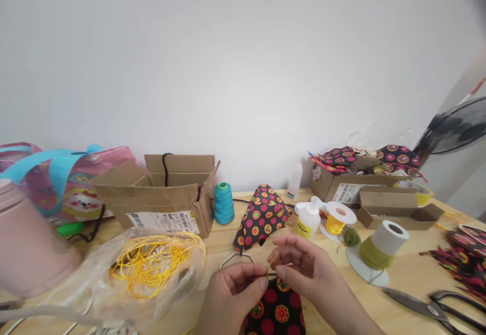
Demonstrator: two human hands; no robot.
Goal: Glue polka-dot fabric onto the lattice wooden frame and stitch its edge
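Currently pinching green cord point(270, 266) with left hand point(234, 290) and right hand point(308, 270) at the cloth's point(281, 315) edge. Working over the counter point(413, 270), between yellow cord point(157, 261) and scissors point(436, 310).

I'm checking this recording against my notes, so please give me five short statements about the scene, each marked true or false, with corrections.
1. The left hand and right hand are both at a thin cord, beside dark patterned fabric. True.
2. The scissors lie left of the plastic bag. False: the scissors are at the right, the plastic bag at the left.
3. Yellow cord shows in that bag. True.
4. The green spool lies on its side. False: the green spool stands upright.
5. The blue thread cone stands just right of an open cardboard box. True.
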